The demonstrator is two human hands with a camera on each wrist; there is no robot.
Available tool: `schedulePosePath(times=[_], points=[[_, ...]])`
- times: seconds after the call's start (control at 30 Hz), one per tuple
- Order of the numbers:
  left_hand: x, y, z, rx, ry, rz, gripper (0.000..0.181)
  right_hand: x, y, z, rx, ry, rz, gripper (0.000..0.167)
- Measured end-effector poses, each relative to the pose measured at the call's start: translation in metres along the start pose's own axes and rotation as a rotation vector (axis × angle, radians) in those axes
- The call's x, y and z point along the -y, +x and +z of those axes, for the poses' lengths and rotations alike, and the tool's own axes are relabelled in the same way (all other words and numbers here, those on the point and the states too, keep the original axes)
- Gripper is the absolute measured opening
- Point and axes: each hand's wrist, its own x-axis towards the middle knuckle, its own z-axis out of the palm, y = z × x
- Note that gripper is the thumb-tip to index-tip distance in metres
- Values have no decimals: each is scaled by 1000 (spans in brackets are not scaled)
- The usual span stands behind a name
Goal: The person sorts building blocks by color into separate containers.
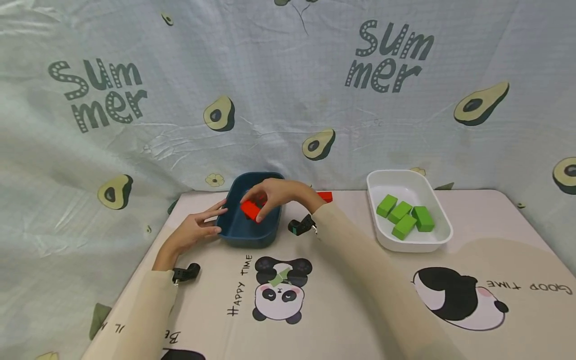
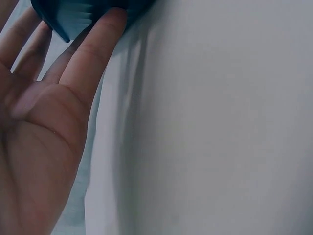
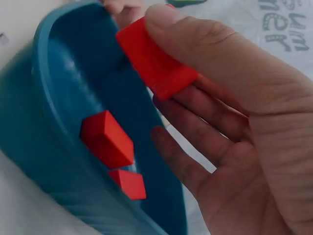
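Note:
My right hand (image 1: pixel 281 191) pinches a red block (image 1: pixel 250 211) between thumb and fingers, over the dark blue bin (image 1: pixel 249 242). In the right wrist view the held block (image 3: pixel 151 56) is above the bin's opening. Inside the bin lie a red block (image 3: pixel 108 138) and another red block (image 3: pixel 130 184), close together on the floor. My left hand (image 1: pixel 193 231) is at the bin's left side, its fingers extended against the wall. The left wrist view shows the same hand (image 2: pixel 54 112) with its fingertips at the bin's edge (image 2: pixel 61 34).
A red block (image 1: pixel 325 196) lies on the table behind my right forearm, partly hidden. Farther right stands a white bin (image 1: pixel 414 246) holding several green blocks (image 1: pixel 404 227). A printed cloth (image 1: pixel 270 75) hangs along the table's back edge.

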Motion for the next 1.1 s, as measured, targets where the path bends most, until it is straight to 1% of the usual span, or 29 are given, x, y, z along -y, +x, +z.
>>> schedulePosePath(times=[0.13,0.3,0.43,0.6,0.67,0.77,0.97,1.1], points=[[1,1,0,0,-11,-1,58,-7,5,1,41,-18,8,63],[2,1,0,0,-10,-10,59,-13,10,2,74,53,30,62],[0,1,1,-10,2,-29,59,-16,17,4,114,98,44,63],[-1,2,1,-17,6,-33,60,-12,25,5,151,98,54,62],[-1,2,0,-15,5,-29,59,-10,29,6,164,60,62,61],[-1,2,1,-6,9,-19,59,-5,33,9,187,-30,65,61],[-4,1,3,-5,12,-28,59,3,38,16,230,-248,25,61],[-5,1,1,-8,13,-34,58,9,40,17,268,-340,3,61]])
